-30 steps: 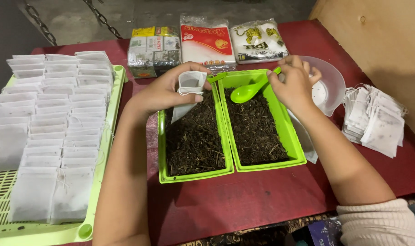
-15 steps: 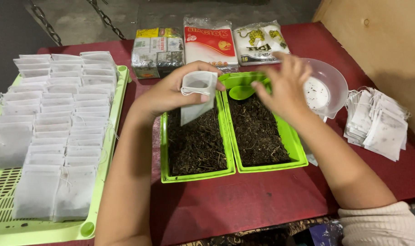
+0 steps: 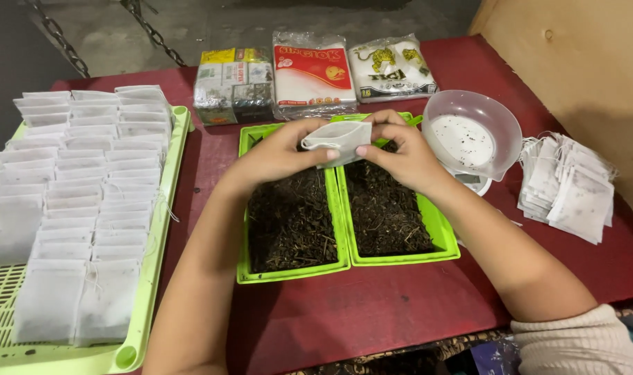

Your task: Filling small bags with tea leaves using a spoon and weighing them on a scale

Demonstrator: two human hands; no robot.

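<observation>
Both hands hold one small white paper tea bag (image 3: 342,138) sideways above the green trays. My left hand (image 3: 281,149) pinches its left end, and my right hand (image 3: 398,153) grips its right end. Below them stand two bright green trays of dark loose tea, the left tray (image 3: 241,229) and the right tray (image 3: 443,229). The green spoon is hidden behind my right hand.
A large pale green tray (image 3: 165,208) at left holds rows of filled white bags. Three tea packets (image 3: 313,66) lie at the back. A clear bowl (image 3: 475,132) on a scale stands at right, beside a pile of empty bags (image 3: 566,184).
My right hand has let go of the green spoon and come left to take the bag's other end. The bag has turned from hanging upright to lying sideways between both hands.
</observation>
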